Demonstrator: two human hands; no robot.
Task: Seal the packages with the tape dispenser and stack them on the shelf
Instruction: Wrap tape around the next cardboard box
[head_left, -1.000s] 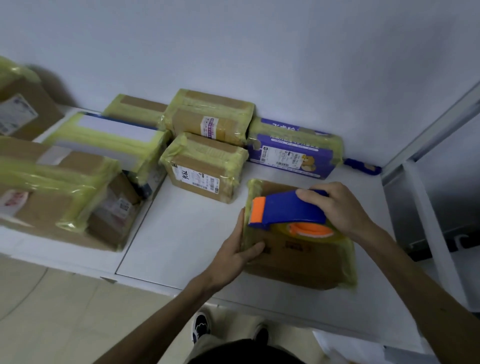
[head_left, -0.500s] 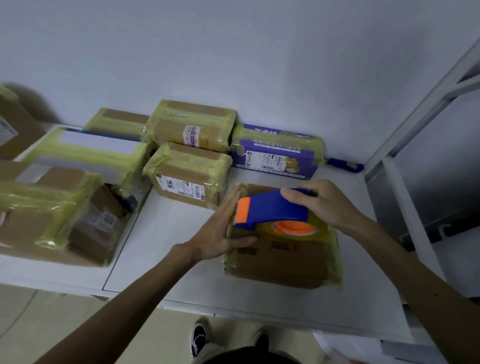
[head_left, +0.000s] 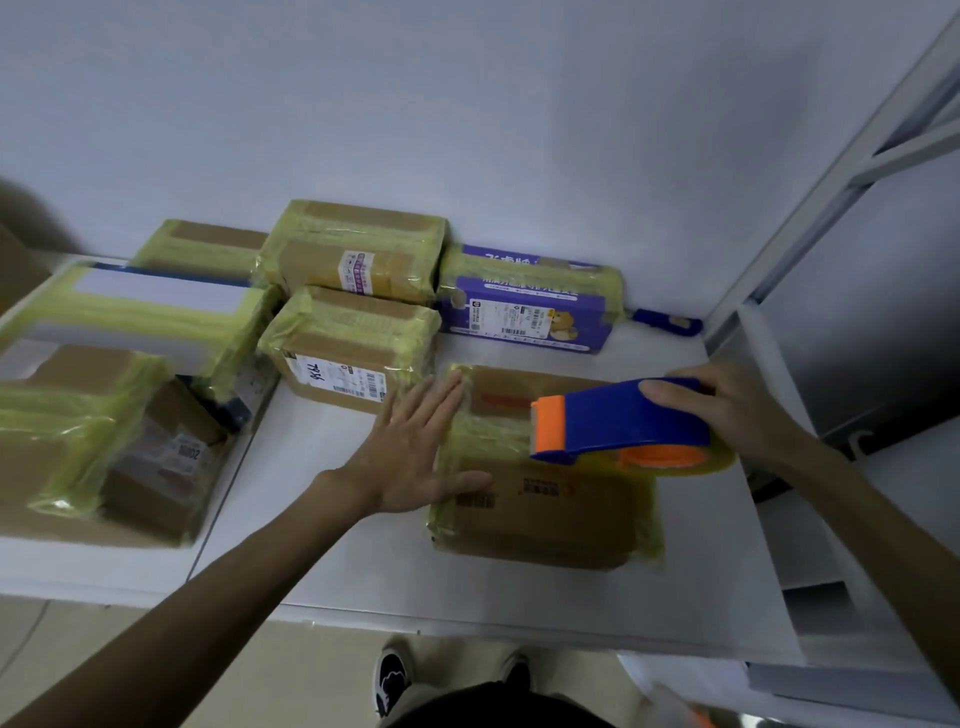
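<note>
A brown cardboard package (head_left: 540, 499) wrapped in yellowish tape lies on the white table (head_left: 337, 566) in front of me. My left hand (head_left: 410, 452) lies flat, fingers straight, against the package's left side. My right hand (head_left: 727, 410) grips the blue and orange tape dispenser (head_left: 618, 421), which hovers over the package's right half with its orange roll underneath.
Several taped packages sit at the back and left: a purple box (head_left: 524, 306), two brown boxes (head_left: 358, 348) and larger ones (head_left: 104, 441). A small blue tool (head_left: 667, 322) lies by the wall. A white metal shelf frame (head_left: 810, 249) stands on the right.
My left hand has gone from gripping the package's near-left corner to lying flat with straight fingers on its left side. The dispenser has moved right across the package.
</note>
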